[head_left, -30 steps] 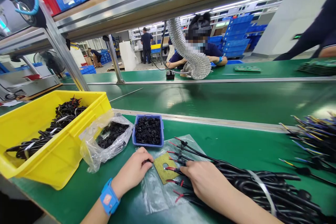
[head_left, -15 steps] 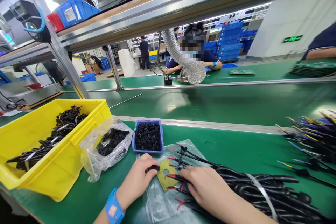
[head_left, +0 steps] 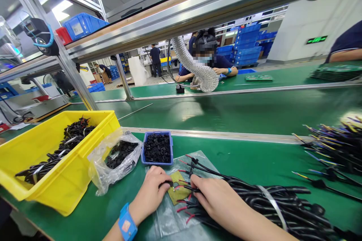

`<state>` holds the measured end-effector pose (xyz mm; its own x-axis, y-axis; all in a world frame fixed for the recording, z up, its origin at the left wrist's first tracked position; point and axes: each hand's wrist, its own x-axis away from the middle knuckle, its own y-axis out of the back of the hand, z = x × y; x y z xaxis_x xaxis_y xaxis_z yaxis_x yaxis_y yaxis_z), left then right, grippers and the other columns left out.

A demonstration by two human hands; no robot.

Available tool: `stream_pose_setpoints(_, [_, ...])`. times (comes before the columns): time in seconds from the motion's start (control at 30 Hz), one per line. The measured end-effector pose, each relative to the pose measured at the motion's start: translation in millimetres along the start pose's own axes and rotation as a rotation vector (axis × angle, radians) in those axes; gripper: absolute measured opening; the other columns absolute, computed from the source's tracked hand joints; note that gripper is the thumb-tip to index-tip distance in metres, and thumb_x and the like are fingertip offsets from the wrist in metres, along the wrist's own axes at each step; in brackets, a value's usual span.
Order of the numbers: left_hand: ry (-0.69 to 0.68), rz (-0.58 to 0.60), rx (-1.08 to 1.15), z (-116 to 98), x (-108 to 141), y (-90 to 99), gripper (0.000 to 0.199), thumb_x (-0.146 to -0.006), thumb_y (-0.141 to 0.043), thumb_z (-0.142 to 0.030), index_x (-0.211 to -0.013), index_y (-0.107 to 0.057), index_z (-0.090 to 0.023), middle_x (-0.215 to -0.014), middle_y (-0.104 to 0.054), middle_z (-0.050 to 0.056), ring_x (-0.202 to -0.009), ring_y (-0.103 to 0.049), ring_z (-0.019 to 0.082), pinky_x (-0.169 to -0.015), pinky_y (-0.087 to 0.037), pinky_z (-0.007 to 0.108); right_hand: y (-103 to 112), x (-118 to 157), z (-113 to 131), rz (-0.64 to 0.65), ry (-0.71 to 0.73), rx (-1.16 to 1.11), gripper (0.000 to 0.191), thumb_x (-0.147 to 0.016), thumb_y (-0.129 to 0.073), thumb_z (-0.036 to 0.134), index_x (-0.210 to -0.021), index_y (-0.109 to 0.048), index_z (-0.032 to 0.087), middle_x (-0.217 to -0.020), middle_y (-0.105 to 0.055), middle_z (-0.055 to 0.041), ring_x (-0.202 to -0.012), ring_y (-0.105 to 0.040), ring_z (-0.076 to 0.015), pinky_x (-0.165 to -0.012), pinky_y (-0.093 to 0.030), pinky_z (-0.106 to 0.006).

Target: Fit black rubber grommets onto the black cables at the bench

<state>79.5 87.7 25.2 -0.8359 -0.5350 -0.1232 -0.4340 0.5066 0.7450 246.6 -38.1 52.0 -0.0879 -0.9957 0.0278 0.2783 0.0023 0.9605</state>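
Note:
My left hand (head_left: pixel 151 188), with a blue band at its wrist, pinches a small black plastic part (head_left: pixel 169 183) between thumb and forefinger. Facing it, my right hand (head_left: pixel 210 197) grips a black cable (head_left: pixel 189 187) near its end, whose stripped red and black wires point left toward that part. Under the fingertips lies a yellowish square pad (head_left: pixel 175 198) on a clear plastic bag (head_left: pixel 166 224). Other cable ends with red tips fan out around my right fingers. They belong to a tied bundle of black cables (head_left: pixel 268 205) stretching off to the right.
A small blue bin (head_left: pixel 157 163) and an opened plastic bag (head_left: pixel 103 179) hold black parts. At left stands a yellow crate (head_left: pixel 62 196) with cable bundles. More wires (head_left: pixel 336 154) lie at right. A metal shelf beam (head_left: pixel 169 20) crosses overhead; a co-worker (head_left: pixel 226 62) sits opposite.
My right hand has shifted slightly left, bringing the cable's wire ends closer to the black part in my left hand. The camera view has also moved a little.

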Motion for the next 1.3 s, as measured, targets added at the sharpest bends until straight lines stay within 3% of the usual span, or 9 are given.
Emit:
stream_pose_setpoints(0.17, [0.111,-0.094,0.291,1,-4,2.3,0.018,-0.08,-0.051,-0.025,-0.09,-0.064,-0.016,-0.088,-0.058,0.005,-0.083,-0.049,0.019,-0.078,-0.038,0.03,10,6,-1,0.04,0.09,-0.06,0.011,-0.081,-0.042,0.013,-0.085,-0.05,0.02,-0.074,-0.064,-0.0029,-0.068,-0.061,-0.021,-0.054,-0.029,-0.027])
stream_pose_setpoints(0.33, [0.293,-0.084,0.721,-3,-3,-2.1,0.035,-0.075,-0.058,-0.038,-0.1,-0.061,-0.013,-0.081,-0.057,0.003,-0.071,-0.046,0.014,-0.067,-0.035,0.025,20,7,-6,0.125,0.186,-0.143,0.006,-0.074,-0.051,0.017,-0.077,-0.052,0.022,-0.069,-0.06,0.0025,-0.066,-0.055,-0.0165,-0.055,-0.028,-0.024])
stream_pose_setpoints(0.47, [0.342,-0.106,0.963,-8,-2,-12.2,0.045,-0.068,-0.068,-0.044,-0.099,-0.063,-0.011,-0.07,-0.054,0.001,-0.065,-0.042,0.011,-0.062,-0.03,0.024,28,6,-8,0.188,0.215,-0.248,0.009,-0.068,-0.059,0.018,-0.072,-0.052,0.021,-0.066,-0.056,0.006,-0.063,-0.05,-0.0127,-0.054,-0.027,-0.021])
stream_pose_setpoints(0.6, [0.338,-0.102,1.155,-12,-2,-18.4,0.044,-0.065,-0.073,-0.042,-0.096,-0.062,-0.013,-0.07,-0.053,0.001,-0.065,-0.044,0.011,-0.061,-0.03,0.023,35,7,-9,0.182,0.209,-0.376,0.004,-0.074,-0.055,0.017,-0.073,-0.052,0.02,-0.069,-0.059,0.0046,-0.065,-0.05,-0.0122,-0.057,-0.031,-0.02])
stream_pose_setpoints(0.83, [0.367,-0.08,1.262,-9,2,-14.7,0.04,-0.066,-0.074,-0.038,-0.094,-0.06,-0.014,-0.068,-0.052,0.0,-0.064,-0.045,0.01,-0.061,-0.032,0.023,39,11,-4,0.259,0.25,-0.292,0.007,-0.076,-0.054,0.02,-0.08,-0.06,0.021,-0.077,-0.065,0.0006,-0.071,-0.057,-0.0164,-0.059,-0.034,-0.023])
stream_pose_setpoints(0.97, [0.372,-0.109,1.285,-9,4,-12.9,0.039,-0.066,-0.074,-0.038,-0.093,-0.06,-0.014,-0.068,-0.053,0.0,-0.064,-0.046,0.01,-0.061,-0.032,0.023,24,10,-5,0.216,0.261,-0.222,0.014,-0.069,-0.056,0.015,-0.078,-0.063,0.022,-0.078,-0.066,0.0011,-0.075,-0.059,-0.0182,-0.064,-0.036,-0.025])
stream_pose_setpoints(1.13, [0.393,-0.116,1.309,-10,3,-17.0,0.042,-0.061,-0.078,-0.038,-0.089,-0.059,-0.013,-0.066,-0.052,0.0,-0.059,-0.046,0.009,-0.058,-0.031,0.022,-1,5,-5,0.098,0.131,-0.085,0.019,-0.062,-0.054,0.009,-0.073,-0.064,0.021,-0.079,-0.067,-0.0019,-0.077,-0.061,-0.0228,-0.065,-0.04,-0.028])
stream_pose_setpoints(1.3, [0.374,-0.131,1.32,-9,1,-18.5,0.04,-0.062,-0.077,-0.038,-0.087,-0.059,-0.012,-0.064,-0.053,0.0,-0.059,-0.047,0.009,-0.058,-0.031,0.022,-3,2,-5,0.109,0.148,-0.047,0.015,-0.063,-0.054,0.008,-0.068,-0.062,0.02,-0.084,-0.066,-0.0034,-0.077,-0.061,-0.0236,-0.065,-0.042,-0.029])
